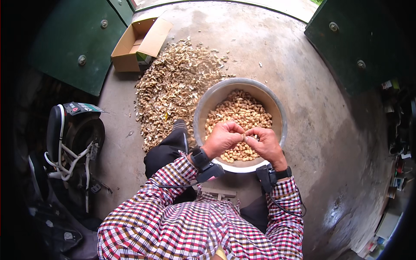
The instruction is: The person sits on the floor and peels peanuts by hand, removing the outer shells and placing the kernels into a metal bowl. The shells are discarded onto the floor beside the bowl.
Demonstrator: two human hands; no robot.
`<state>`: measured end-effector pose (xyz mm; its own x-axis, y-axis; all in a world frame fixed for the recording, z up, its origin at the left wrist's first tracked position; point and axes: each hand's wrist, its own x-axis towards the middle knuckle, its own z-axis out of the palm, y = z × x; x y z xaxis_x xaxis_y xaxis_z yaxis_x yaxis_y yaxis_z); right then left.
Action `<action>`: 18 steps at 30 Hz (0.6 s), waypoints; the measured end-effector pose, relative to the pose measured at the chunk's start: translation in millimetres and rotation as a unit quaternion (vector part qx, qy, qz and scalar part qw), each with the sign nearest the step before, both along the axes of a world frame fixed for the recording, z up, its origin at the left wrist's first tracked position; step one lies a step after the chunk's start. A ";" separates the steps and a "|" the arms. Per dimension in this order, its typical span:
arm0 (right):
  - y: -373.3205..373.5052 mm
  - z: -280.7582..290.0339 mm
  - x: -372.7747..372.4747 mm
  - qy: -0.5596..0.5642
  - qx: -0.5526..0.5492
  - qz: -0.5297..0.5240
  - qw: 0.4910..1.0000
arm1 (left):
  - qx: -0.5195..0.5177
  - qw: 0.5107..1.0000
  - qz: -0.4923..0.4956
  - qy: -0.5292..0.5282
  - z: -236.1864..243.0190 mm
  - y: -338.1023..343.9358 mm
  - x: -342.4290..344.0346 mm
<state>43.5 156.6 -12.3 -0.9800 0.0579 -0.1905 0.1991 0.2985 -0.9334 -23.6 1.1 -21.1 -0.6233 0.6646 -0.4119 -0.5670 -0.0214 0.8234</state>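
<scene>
Above a wide metal basin my two hands meet, fingertips to fingertips. Unshelled peanuts fill the bottom of the basin. My left hand is closed in a pinch, thumb against the bent fingers. Closed the same way, my right hand touches the left at the thumb and finger ends. Whatever sits between the fingertips is too small or too hidden to make out. Left of the basin, a broad heap of broken peanut shells covers the floor, with my dark-trousered leg beside it.
An open cardboard box stands at the heap's far left edge. Green metal doors flank the doorway. At left is a small-wheeled vehicle with a white tube frame. Assorted items line the right wall.
</scene>
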 end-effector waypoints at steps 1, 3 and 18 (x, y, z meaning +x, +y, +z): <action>0.5 0.8 0.7 -0.001 0.030 0.006 1.000 | 0.000 1.000 -0.002 -0.001 1.4 1.1 0.2; 0.8 1.1 2.0 0.020 0.049 0.005 0.999 | -0.020 1.000 -0.014 -0.007 4.0 3.2 0.6; -11.9 -11.1 5.4 0.148 0.124 0.011 0.981 | -0.056 0.997 -0.018 0.054 -2.0 -1.2 2.3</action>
<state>48.9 144.6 -23.4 -0.9918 0.0454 0.1195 -0.0782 0.5243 -0.8480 -21.3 -0.1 -23.1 -0.6444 0.6417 -0.4159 -0.4732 0.0927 0.8761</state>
